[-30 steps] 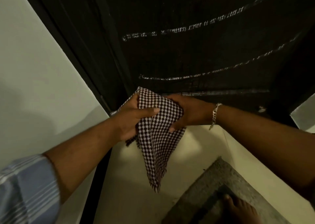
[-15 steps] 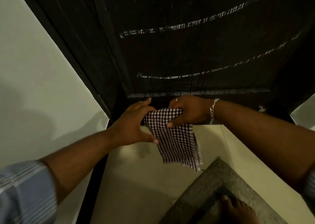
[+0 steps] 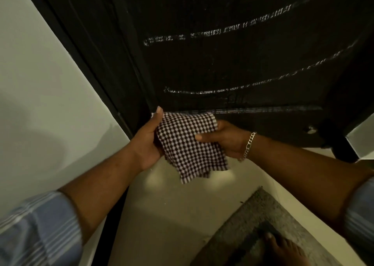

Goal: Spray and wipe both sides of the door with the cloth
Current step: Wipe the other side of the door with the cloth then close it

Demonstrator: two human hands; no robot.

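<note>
A dark wooden door [image 3: 232,59] fills the upper part of the view, with pale streaks across its panels. Just below its bottom rail, a checked brown-and-white cloth [image 3: 188,144] is spread between both hands. My left hand [image 3: 147,140] grips the cloth's left edge, thumb raised along the top corner. My right hand [image 3: 224,139], with a silver bracelet on the wrist, pinches the right edge with the thumb on top. The cloth's lower part hangs loose over the floor. No spray bottle is in view.
A pale wall [image 3: 40,103] runs along the left beside the dark door frame [image 3: 85,59]. The cream floor [image 3: 172,215] lies below, with a grey doormat [image 3: 253,225] at the lower right and a bare foot [image 3: 283,249] on it.
The cloth hung long and folded from both hands a second ago. It has since been opened out wider and flatter between them, and my hands have shifted slightly apart.
</note>
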